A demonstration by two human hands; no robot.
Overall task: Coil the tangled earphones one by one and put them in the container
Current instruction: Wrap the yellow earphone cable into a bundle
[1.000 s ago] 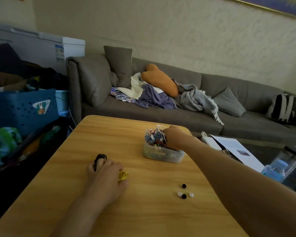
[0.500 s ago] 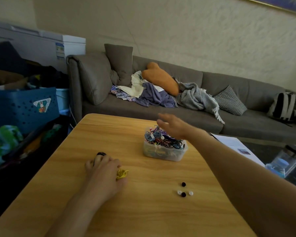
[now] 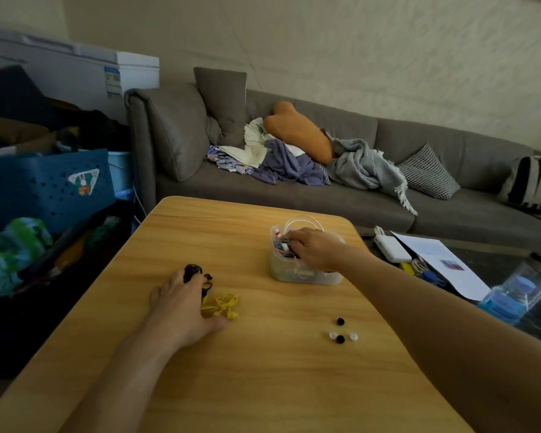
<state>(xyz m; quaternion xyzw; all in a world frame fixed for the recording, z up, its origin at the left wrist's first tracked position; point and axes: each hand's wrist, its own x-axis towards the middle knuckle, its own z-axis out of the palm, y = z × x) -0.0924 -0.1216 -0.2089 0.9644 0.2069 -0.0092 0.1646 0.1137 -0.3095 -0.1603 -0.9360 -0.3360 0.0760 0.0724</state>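
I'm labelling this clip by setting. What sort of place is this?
Most likely a home living room: a grey sofa piled with cushions and clothes, a wooden table, and a chest freezer beside storage bins.

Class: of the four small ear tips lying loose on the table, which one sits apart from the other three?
The black ear tip farthest from the camera; the other three form a row nearer.
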